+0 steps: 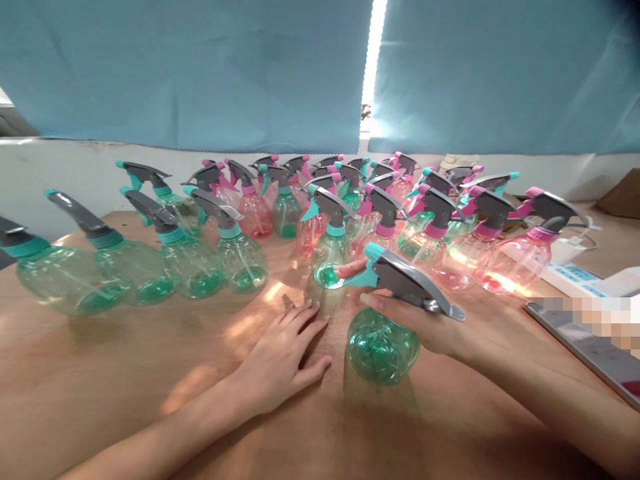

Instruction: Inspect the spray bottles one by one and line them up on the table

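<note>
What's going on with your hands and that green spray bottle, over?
Left hand palm down on the table, holding nothing. Right hand gripping green spray bottle by its neck. More spray bottles crowded beyond.

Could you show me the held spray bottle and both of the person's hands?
Held spray bottle (383,350), head view: its green body.
Left hand (280,357), head view: back of the hand.
Right hand (425,323), head view: near the thumb's base.
</note>
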Action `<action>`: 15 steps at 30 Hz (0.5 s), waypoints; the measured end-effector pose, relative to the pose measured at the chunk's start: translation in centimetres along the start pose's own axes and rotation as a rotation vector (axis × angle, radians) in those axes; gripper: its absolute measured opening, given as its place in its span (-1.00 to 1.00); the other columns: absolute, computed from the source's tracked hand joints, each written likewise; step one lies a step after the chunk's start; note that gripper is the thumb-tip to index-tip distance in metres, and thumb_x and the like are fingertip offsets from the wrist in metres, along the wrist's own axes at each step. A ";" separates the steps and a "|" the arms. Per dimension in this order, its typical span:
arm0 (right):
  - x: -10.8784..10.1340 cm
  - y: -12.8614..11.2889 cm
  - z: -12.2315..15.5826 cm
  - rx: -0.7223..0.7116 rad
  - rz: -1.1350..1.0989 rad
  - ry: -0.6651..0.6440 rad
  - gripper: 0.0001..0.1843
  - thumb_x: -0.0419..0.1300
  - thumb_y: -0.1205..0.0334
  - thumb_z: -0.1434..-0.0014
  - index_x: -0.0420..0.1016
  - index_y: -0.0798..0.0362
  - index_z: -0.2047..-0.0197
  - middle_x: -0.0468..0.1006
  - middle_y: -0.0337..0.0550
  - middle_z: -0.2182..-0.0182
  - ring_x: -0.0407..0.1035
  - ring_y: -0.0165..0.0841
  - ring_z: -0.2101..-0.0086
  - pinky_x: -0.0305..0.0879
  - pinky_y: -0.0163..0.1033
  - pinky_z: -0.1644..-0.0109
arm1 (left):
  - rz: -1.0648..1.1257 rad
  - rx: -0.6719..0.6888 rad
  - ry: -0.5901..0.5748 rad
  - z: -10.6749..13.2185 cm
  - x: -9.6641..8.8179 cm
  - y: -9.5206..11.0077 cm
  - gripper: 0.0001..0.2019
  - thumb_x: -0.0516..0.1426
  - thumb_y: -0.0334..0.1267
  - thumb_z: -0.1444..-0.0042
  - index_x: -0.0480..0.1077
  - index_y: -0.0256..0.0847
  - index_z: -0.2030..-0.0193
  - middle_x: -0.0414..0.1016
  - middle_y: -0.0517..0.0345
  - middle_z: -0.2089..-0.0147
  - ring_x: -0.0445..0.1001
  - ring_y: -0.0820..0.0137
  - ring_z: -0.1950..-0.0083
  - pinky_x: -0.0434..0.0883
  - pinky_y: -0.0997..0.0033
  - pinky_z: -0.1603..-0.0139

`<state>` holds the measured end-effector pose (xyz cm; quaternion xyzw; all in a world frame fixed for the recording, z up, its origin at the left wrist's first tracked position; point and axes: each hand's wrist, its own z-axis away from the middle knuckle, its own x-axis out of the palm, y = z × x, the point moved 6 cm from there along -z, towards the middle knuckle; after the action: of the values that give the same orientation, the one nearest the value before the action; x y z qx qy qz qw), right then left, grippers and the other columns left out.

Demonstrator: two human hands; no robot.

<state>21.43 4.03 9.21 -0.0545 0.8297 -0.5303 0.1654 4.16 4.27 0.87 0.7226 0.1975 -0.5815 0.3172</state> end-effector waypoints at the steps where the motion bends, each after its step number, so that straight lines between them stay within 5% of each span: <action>1: 0.0 0.0 0.0 -0.001 0.007 0.001 -0.54 0.14 0.32 -0.16 0.36 -0.15 -0.13 0.57 -0.17 0.07 0.48 -0.39 0.34 0.42 -0.13 0.06 | 0.003 0.004 0.006 0.0 0.0 0.0 -0.48 0.09 -0.04 -0.27 0.28 -0.25 -0.28 0.21 -0.15 -0.36 0.15 0.02 -0.38 0.15 -0.12 -0.32; 6: -0.3 -0.1 0.0 -0.007 0.021 0.037 -0.65 0.15 0.33 -0.13 0.45 -0.08 0.00 0.55 -0.14 0.05 0.47 -0.38 0.29 0.43 -0.16 0.08 | 0.013 0.012 0.028 0.1 -0.1 0.0 -0.49 0.09 -0.06 -0.26 0.28 -0.26 -0.28 0.23 -0.14 -0.35 0.16 0.01 -0.37 0.16 -0.11 -0.32; 11: -0.2 0.1 -0.1 0.034 0.043 0.033 -0.65 0.13 0.31 -0.14 0.44 -0.09 -0.01 0.58 -0.17 0.16 0.33 -0.47 0.54 0.43 -0.16 0.26 | 0.017 0.011 0.037 0.1 -0.1 0.1 -0.49 0.10 -0.06 -0.26 0.28 -0.25 -0.28 0.22 -0.14 -0.36 0.16 0.01 -0.37 0.15 -0.11 -0.33; 15: -0.2 -0.3 -0.1 0.005 0.042 0.047 -0.70 0.14 0.34 -0.12 0.47 -0.06 0.06 0.56 -0.18 0.18 0.35 -0.45 0.49 0.43 -0.15 0.17 | 0.015 0.007 0.025 0.1 -0.2 0.1 -0.49 0.09 -0.06 -0.27 0.27 -0.25 -0.28 0.22 -0.15 -0.35 0.16 0.01 -0.37 0.16 -0.11 -0.32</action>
<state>21.57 4.04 9.51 -0.0242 0.8331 -0.5297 0.1573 4.11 4.17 1.04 0.7326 0.1938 -0.5706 0.3164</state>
